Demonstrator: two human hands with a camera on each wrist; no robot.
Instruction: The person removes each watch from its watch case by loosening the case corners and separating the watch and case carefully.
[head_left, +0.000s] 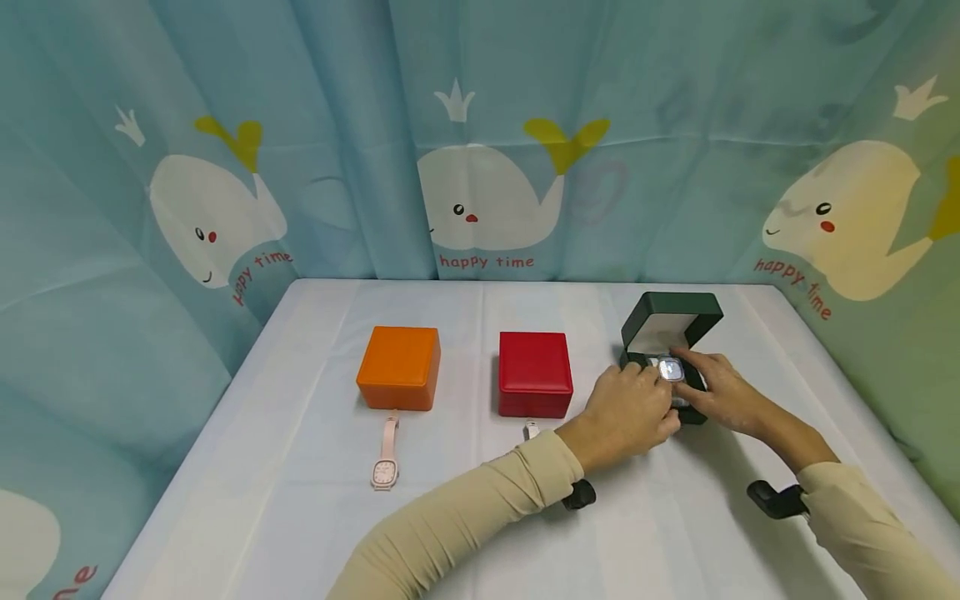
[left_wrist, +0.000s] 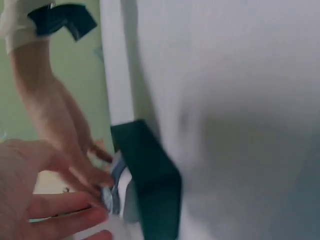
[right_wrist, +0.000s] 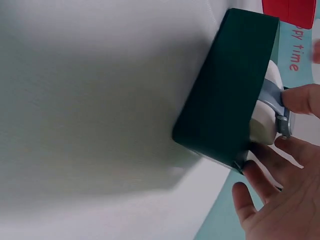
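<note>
A silver-grey watch (head_left: 670, 369) wraps round a white cushion (right_wrist: 264, 122) in a dark green watch box (head_left: 675, 310), whose lid stands raised. My right hand (head_left: 722, 392) pinches the watch, its thumb (right_wrist: 302, 99) on the strap and its forefinger across from it. The other right fingers reach along the box's edge. From the left my left hand (head_left: 628, 410) comes over the front of the box. In the left wrist view its fingers (left_wrist: 75, 204) stretch fairly straight toward the watch, apart from the thumb. Its fingertips are right at the watch.
A red box (head_left: 536, 375) and an orange box (head_left: 399, 367) stand closed to the left. Before the orange one lies a pink watch (head_left: 385, 472). A pale watch strap (head_left: 532, 430) shows by the red box, partly behind my left forearm. A printed curtain (head_left: 487, 100) hangs behind the table.
</note>
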